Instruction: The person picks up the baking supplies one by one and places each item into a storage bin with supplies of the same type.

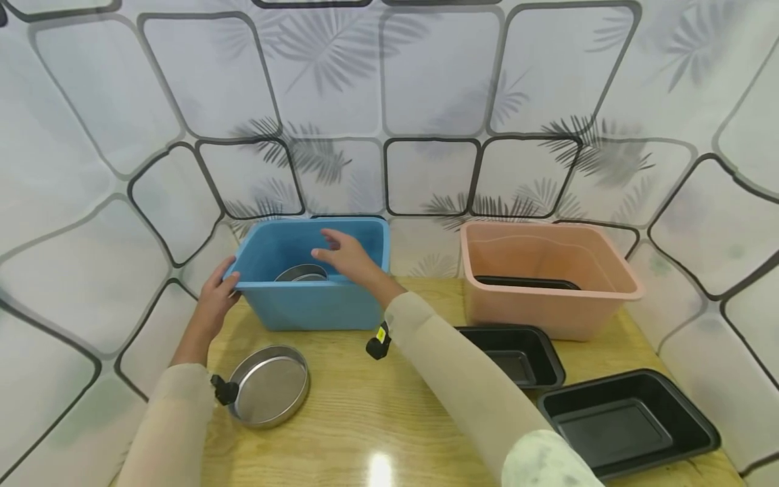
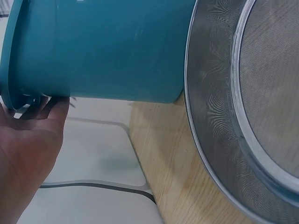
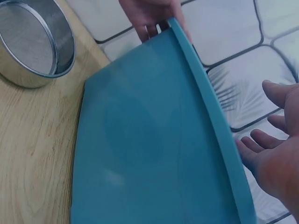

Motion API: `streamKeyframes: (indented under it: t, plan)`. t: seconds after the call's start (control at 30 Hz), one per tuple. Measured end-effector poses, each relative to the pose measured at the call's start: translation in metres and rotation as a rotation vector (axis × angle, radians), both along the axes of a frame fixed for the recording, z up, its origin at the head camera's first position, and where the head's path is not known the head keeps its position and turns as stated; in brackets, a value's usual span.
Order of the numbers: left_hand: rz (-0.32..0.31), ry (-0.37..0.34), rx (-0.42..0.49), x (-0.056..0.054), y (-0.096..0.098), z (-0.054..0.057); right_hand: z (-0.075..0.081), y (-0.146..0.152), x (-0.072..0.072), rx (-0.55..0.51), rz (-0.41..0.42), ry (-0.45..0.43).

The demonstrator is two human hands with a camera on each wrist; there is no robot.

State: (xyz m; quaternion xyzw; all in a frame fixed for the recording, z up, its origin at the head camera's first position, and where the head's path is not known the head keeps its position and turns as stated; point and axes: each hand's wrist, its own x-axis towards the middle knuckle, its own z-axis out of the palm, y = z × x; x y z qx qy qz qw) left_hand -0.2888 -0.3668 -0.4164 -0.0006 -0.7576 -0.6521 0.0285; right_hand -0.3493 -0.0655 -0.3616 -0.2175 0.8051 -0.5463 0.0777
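A blue plastic bin (image 1: 322,308) stands at the back left of the table. My left hand (image 1: 218,295) grips its rim at the left front corner; in the left wrist view, the fingers (image 2: 57,112) tuck beneath the lip. Above the bin's mouth hovers my right hand (image 1: 351,260), thumb and fingers spread with nothing between them. Inside the bin lies a round metal sieve (image 1: 298,269), partly hidden by the front wall. Another round sieve (image 1: 272,389) with a fine mesh rests on the wood in front of the bin, near my left wrist.
At the back right stands a pink bin (image 1: 523,311) with a dark pan (image 1: 526,282) inside. Two black rectangular baking pans (image 1: 550,362) (image 1: 688,423) lie before it, one partly behind my right sleeve. A patterned curtain (image 1: 426,176) surrounds the wooden table (image 1: 347,419).
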Motion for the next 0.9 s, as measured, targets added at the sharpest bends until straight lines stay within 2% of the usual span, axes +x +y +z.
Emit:
streamKeyframes:
  t: [0.27,0.47,0.57,0.77,0.9]
  plan:
    - [0.003,0.009,0.023,0.0,0.002,0.0,0.009,0.011,0.024,-0.001,0.031,0.072]
    - [0.0,-0.005,0.017,0.002,0.005,0.005,0.009,0.019,0.043,0.0,0.038,0.094]
    - [-0.002,-0.015,0.027,0.005,0.006,0.008,0.006,0.021,0.053,-0.013,0.053,0.076]
    - [0.006,-0.008,0.037,0.001,0.001,0.0,-0.007,0.019,0.074,-0.048,0.127,0.036]
    - [0.008,0.0,0.036,-0.001,0.0,-0.001,-0.02,0.019,0.088,-0.096,0.135,-0.004]
